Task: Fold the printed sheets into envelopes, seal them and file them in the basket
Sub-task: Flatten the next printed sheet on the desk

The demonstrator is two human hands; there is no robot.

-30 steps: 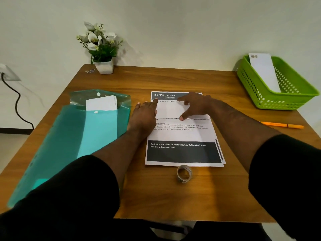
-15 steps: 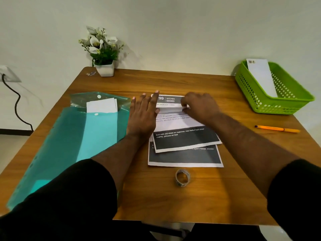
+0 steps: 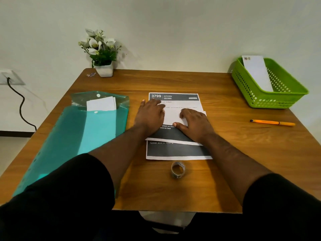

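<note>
Two printed sheets lie stacked at the table's middle. The top sheet [image 3: 171, 117] is folded over toward me, its white back showing above a dark band. The bottom sheet [image 3: 180, 97] lies flat, with its "3799 KITCHEN" header uncovered. My left hand [image 3: 150, 117] lies flat on the fold's left side. My right hand [image 3: 194, 123] presses on its right side, fingers slightly curled. The green basket [image 3: 278, 100] stands at the far right with a white envelope [image 3: 257, 73] leaning inside. A small tape roll [image 3: 177, 169] lies just in front of the sheets.
A teal plastic folder [image 3: 69, 136] covers the left of the table, with white envelopes [image 3: 101, 103] sticking out under its flap. An orange pen [image 3: 272, 122] lies on the right. A potted flower [image 3: 102, 54] stands at the back left corner.
The top sheet's upper part has been folded down toward me, uncovering the header of the sheet below. Both hands moved nearer with it and now press on the fold.
</note>
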